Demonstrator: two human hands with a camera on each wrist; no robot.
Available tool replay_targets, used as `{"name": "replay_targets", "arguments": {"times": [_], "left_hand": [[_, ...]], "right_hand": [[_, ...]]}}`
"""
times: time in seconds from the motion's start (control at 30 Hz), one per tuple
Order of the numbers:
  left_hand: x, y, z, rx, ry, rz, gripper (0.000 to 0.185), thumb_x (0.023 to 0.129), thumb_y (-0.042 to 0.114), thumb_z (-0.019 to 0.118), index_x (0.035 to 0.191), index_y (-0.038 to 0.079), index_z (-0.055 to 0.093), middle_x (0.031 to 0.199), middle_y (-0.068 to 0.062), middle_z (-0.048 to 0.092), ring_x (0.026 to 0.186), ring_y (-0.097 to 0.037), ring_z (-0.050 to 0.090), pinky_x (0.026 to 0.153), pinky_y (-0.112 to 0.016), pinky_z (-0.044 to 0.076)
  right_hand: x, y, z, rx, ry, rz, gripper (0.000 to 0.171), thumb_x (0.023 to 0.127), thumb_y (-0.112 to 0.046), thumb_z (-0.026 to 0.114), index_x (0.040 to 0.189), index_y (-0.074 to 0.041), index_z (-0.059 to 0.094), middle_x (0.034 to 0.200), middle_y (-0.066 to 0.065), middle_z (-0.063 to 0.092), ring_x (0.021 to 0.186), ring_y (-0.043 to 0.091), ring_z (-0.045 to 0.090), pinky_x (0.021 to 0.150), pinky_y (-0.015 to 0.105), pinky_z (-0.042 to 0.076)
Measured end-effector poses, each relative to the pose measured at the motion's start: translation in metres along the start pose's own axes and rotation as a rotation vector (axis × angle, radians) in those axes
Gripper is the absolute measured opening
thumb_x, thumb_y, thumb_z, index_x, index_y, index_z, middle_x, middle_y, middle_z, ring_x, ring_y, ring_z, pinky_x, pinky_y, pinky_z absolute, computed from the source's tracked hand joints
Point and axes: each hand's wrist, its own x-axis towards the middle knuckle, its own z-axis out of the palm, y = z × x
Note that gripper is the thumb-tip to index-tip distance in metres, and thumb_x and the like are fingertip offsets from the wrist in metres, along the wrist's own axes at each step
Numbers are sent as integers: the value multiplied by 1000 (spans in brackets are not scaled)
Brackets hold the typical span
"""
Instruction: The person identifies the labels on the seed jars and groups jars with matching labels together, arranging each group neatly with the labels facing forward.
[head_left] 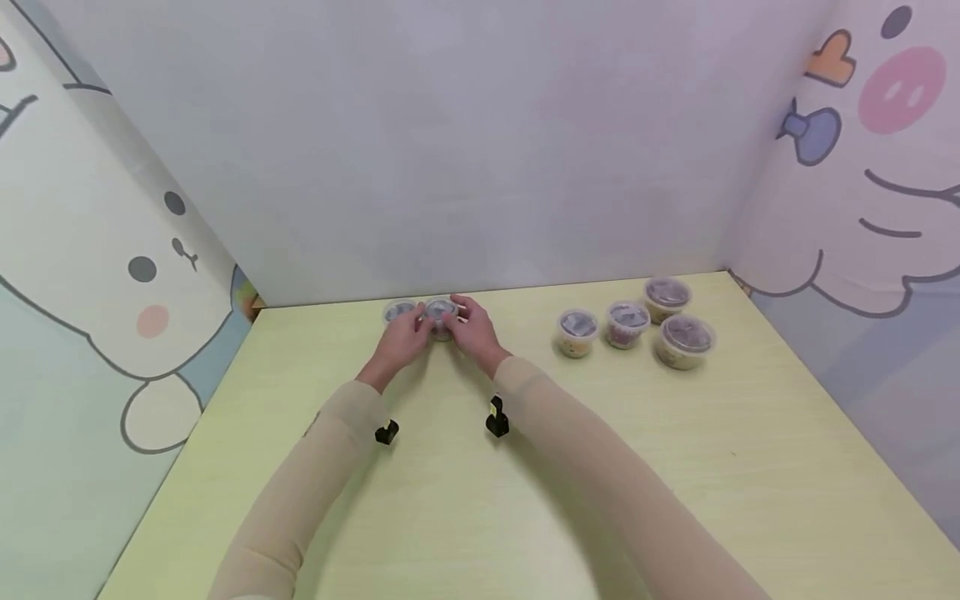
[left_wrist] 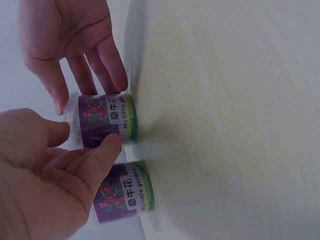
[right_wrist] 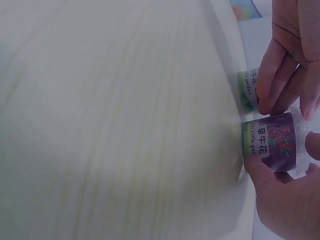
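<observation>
A small clear cup with a purple flower label (head_left: 441, 317) stands near the table's far edge, between my two hands. My left hand (head_left: 408, 333) holds it from the left, thumb on the lid and a finger on the label (left_wrist: 107, 122). My right hand (head_left: 468, 327) holds it from the right, thumb and a finger curled round its side (right_wrist: 272, 142). A second cup of the same kind (head_left: 399, 312) stands just to the left, touching or almost touching the first; it also shows in the left wrist view (left_wrist: 125, 192), partly hidden by my left fingers.
Several more lidded cups (head_left: 628, 323) stand grouped at the far right of the pale yellow-green table (head_left: 480, 500). Cartoon-printed walls close in the back and both sides. The near and middle table surface is bare wood.
</observation>
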Motion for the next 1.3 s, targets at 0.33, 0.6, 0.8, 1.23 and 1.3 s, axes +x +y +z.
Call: {"name": "replay_targets", "arguments": {"times": [0.33,0.6,0.8,1.23,1.3], "left_hand": [[2,-3,-3,2,0,3,52,107,20,51,148,-10,41,69,-4,50,60,-15,46,57,-30,41],[1,-2,-5,-1,-44,-24,54,109,22,49,152,-8,37,73,-7,57,60,-15,53,56,-30,43],[2,-5,-3,-6,32,-68,50,108,25,51,151,0,44,72,-6,61,59,-14,55,56,-30,44],[-3,17,-2,175,130,9,46,98,22,59,140,4,55,86,-10,69,72,-25,62,63,-44,50],[-2,26,2,208,103,43,42,98,21,59,136,3,58,91,-11,71,76,-25,65,66,-44,53]], "right_hand": [[3,-4,-2,-40,-30,30,47,104,-17,60,148,-7,49,142,22,54,125,30,58,81,30,54],[3,-1,-2,-83,-35,21,46,105,-18,59,149,-8,48,145,20,53,127,29,57,83,31,55],[8,0,-7,-218,-79,-62,49,106,-22,56,152,-9,44,147,21,51,133,32,52,96,38,54],[8,-17,-62,-603,-198,-246,55,104,-18,58,154,-7,39,155,12,45,138,35,46,112,43,40],[8,-22,-75,-704,-254,-285,48,103,-15,57,149,-5,47,149,12,51,136,32,49,111,42,41]]}}
